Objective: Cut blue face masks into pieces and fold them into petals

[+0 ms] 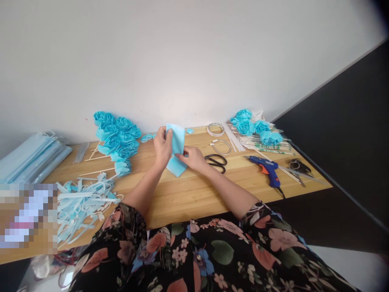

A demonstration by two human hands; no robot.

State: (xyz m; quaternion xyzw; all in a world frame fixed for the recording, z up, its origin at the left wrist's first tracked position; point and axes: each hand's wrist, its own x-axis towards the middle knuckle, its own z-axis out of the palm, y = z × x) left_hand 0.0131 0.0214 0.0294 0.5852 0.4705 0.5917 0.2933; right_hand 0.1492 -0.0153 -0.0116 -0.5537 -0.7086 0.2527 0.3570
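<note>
Both hands meet over the middle of the wooden table (188,194), at the far edge near the wall. The left hand (162,147) pinches the upper left edge of a blue sheet (177,140), thumb in front and fingers curled behind it. The right hand (194,158) grasps the same sheet lower down on its right side, with the fingertips closed on the fabric. The sheet stands nearly upright between the two hands and is folded lengthwise. Its lower corner points down at the table, but the view does not show whether it rests on the wood.

Positions below are taken from the sheet as centre.

- 3 o'clock, just beside the right hand: black scissors (217,161), lying flat.
- 2 o'clock: a thin white loop (221,147) and, beyond it, a roll of tape (215,129).
- 2 to 3 o'clock, well apart: a bunch of blue roses (253,127) lying on packs of sticks (267,144).
- 4 o'clock: a blue glue gun (267,168), nozzle towards the hands. A dark tool (299,167) lies further out and looks like a second pair of scissors.
- 9 to 10 o'clock, near the left hand: a larger bunch of roses (117,136) on sticks.
- 11 o'clock: small blue scraps (148,137).
- 8 o'clock: a loose pile of blue and white strips (82,200).
- 9 o'clock, at the table's far end: a stack of face masks (30,158).
</note>
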